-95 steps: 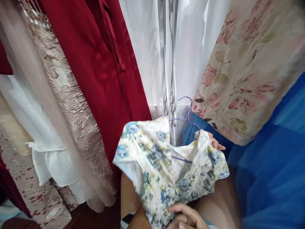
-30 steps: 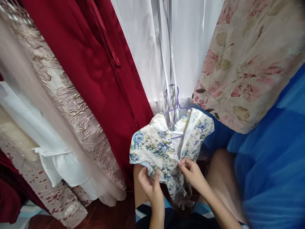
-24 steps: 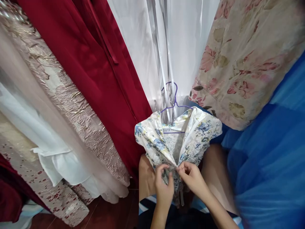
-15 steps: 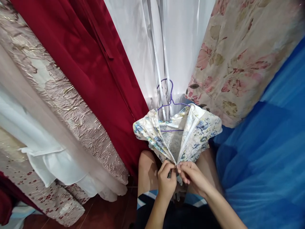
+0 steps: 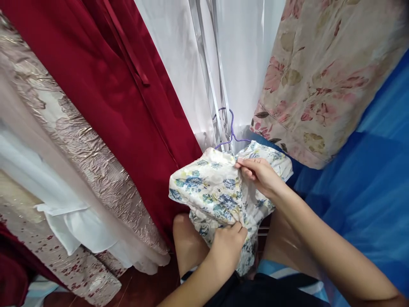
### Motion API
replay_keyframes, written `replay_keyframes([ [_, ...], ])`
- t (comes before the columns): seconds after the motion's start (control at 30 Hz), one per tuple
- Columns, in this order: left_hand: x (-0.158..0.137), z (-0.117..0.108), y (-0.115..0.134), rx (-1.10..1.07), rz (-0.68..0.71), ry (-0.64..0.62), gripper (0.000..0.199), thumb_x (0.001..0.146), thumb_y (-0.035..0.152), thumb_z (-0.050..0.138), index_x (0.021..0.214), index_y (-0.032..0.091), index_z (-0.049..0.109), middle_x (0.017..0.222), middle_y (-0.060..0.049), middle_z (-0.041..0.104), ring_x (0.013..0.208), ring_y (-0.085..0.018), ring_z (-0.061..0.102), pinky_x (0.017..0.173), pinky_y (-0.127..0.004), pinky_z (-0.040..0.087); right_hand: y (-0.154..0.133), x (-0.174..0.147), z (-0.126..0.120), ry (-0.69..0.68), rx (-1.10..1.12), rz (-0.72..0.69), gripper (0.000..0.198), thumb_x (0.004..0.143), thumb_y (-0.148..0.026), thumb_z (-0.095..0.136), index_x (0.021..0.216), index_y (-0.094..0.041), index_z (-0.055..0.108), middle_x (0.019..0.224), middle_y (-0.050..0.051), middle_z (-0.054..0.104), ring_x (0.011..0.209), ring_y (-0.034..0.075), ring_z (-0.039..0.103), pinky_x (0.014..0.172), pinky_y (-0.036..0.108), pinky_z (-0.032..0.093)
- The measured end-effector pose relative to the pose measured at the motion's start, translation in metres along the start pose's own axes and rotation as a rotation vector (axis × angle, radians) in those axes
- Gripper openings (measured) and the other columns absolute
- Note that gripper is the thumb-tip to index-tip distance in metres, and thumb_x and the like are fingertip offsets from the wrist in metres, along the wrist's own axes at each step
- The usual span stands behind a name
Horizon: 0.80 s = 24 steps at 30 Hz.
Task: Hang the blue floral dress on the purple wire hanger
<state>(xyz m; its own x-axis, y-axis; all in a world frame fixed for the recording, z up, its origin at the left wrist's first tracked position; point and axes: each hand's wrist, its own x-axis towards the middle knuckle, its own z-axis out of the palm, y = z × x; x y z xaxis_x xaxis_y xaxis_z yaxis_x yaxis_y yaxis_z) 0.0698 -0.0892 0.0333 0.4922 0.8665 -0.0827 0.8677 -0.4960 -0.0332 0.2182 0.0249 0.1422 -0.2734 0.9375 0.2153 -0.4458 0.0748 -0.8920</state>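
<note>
A white floral dress (image 5: 214,187) with blue and yellow flowers hangs on a purple hanger (image 5: 232,128), its opening drawn together along a vertical seam. My left hand (image 5: 228,243) is closed on the dress fabric beside the lower end of that seam. Higher up, at the neckline, my right hand (image 5: 260,172) pinches the top of the zip; the pull itself is hidden by my fingers. The dress hangs in front of my knees.
Long garments hang all around: a dark red one (image 5: 105,98) and a textured pink one (image 5: 96,157) to the left, white cloth (image 5: 169,51) with ribbons (image 5: 207,64) behind. On the right are a floral beige garment (image 5: 319,85) and blue fabric (image 5: 358,204).
My right hand has moved up from the bottom of the opening to the neckline, and the two edges have come together. My left hand stays low, gripping the fabric.
</note>
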Motion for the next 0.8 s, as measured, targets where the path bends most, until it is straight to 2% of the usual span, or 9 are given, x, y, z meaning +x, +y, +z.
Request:
replay_keyframes([
  [0.1, 0.015, -0.001, 0.007, 0.033, 0.006, -0.083, 0.03, 0.079, 0.002, 0.049, 0.102, 0.015, 0.063, 0.107, -0.011, 0.068, 0.086, -0.028, 0.069, 0.066, -0.034, 0.049, -0.004, 0.01, -0.003, 0.003, -0.019, -0.062, 0.028, 0.08, -0.039, 0.07, 0.074, -0.011, 0.069, 0.045, -0.007, 0.04, 0.04, 0.004, 0.028, 0.042, 0.023, 0.018],
  [0.2, 0.033, -0.006, 0.004, -0.082, 0.089, -0.005, 0.023, 0.076, 0.006, 0.06, 0.096, 0.017, 0.065, 0.101, -0.009, 0.07, 0.084, -0.027, 0.069, 0.067, -0.032, 0.049, -0.004, 0.012, -0.007, 0.001, -0.096, -0.115, 0.03, 0.082, -0.042, 0.068, 0.075, -0.013, 0.069, 0.047, -0.006, 0.044, 0.041, 0.005, 0.03, 0.042, 0.023, 0.02],
  [0.3, 0.046, -0.028, -0.009, -0.352, 0.098, 0.301, 0.012, 0.088, 0.014, 0.056, 0.091, 0.022, 0.065, 0.094, -0.004, 0.072, 0.083, -0.022, 0.069, 0.071, -0.03, 0.049, -0.004, 0.007, -0.011, 0.021, -0.16, -0.159, 0.029, 0.084, -0.043, 0.066, 0.075, -0.015, 0.068, 0.048, -0.004, 0.048, 0.043, 0.007, 0.035, 0.043, 0.023, 0.023],
  [0.4, 0.057, -0.066, -0.029, -0.624, 0.003, 0.766, 0.027, 0.099, 0.023, 0.047, 0.123, 0.025, 0.058, 0.088, -0.003, 0.07, 0.08, -0.018, 0.068, 0.074, -0.028, 0.05, -0.008, 0.002, -0.012, 0.027, -0.212, -0.178, 0.026, 0.084, -0.04, 0.067, 0.074, -0.016, 0.067, 0.047, -0.005, 0.048, 0.043, 0.007, 0.036, 0.044, 0.022, 0.025],
  [0.47, 0.063, -0.092, -0.041, -0.671, -0.017, 0.94, 0.038, 0.101, 0.026, 0.046, 0.139, 0.024, 0.047, 0.079, 0.0, 0.066, 0.073, -0.017, 0.065, 0.07, -0.027, 0.049, -0.011, 0.002, -0.01, 0.018, -0.243, -0.183, 0.026, 0.085, -0.04, 0.066, 0.073, -0.017, 0.065, 0.047, -0.005, 0.049, 0.043, 0.007, 0.036, 0.044, 0.022, 0.025],
  [0.53, 0.07, -0.114, -0.05, -0.616, 0.004, 0.933, 0.032, 0.102, 0.028, 0.045, 0.133, 0.025, 0.052, 0.071, 0.002, 0.062, 0.065, -0.015, 0.062, 0.064, -0.025, 0.045, -0.013, 0.003, -0.008, 0.013, -0.266, -0.193, 0.027, 0.086, -0.041, 0.065, 0.072, -0.017, 0.065, 0.047, -0.005, 0.049, 0.042, 0.007, 0.037, 0.045, 0.022, 0.026],
  [0.6, 0.075, -0.127, -0.054, -0.551, 0.031, 0.877, 0.021, 0.103, 0.029, 0.042, 0.11, 0.022, 0.061, 0.066, 0.002, 0.061, 0.059, -0.014, 0.059, 0.058, -0.024, 0.04, -0.012, 0.005, -0.007, 0.015, -0.298, -0.208, 0.03, 0.085, -0.044, 0.066, 0.072, -0.017, 0.063, 0.046, -0.005, 0.048, 0.042, 0.008, 0.037, 0.045, 0.023, 0.027],
  [0.67, 0.079, -0.132, -0.054, -0.547, 0.043, 0.885, 0.023, 0.103, 0.028, 0.041, 0.093, 0.02, 0.06, 0.064, 0.002, 0.06, 0.056, -0.014, 0.057, 0.057, -0.023, 0.037, -0.009, 0.005, -0.007, 0.014, -0.347, -0.231, 0.033, 0.085, -0.047, 0.067, 0.069, -0.018, 0.061, 0.045, -0.005, 0.047, 0.041, 0.008, 0.037, 0.044, 0.023, 0.027],
  [0.8, 0.08, -0.129, -0.05, -0.678, 0.035, 0.998, 0.02, 0.101, 0.029, 0.046, 0.089, 0.02, 0.06, 0.068, 0.002, 0.063, 0.06, -0.013, 0.06, 0.059, -0.022, 0.04, 0.004, 0.0, -0.007, 0.011, -0.432, -0.255, 0.037, 0.087, -0.048, 0.066, 0.067, -0.019, 0.054, 0.046, -0.007, 0.043, 0.042, 0.007, 0.033, 0.044, 0.022, 0.023],
])
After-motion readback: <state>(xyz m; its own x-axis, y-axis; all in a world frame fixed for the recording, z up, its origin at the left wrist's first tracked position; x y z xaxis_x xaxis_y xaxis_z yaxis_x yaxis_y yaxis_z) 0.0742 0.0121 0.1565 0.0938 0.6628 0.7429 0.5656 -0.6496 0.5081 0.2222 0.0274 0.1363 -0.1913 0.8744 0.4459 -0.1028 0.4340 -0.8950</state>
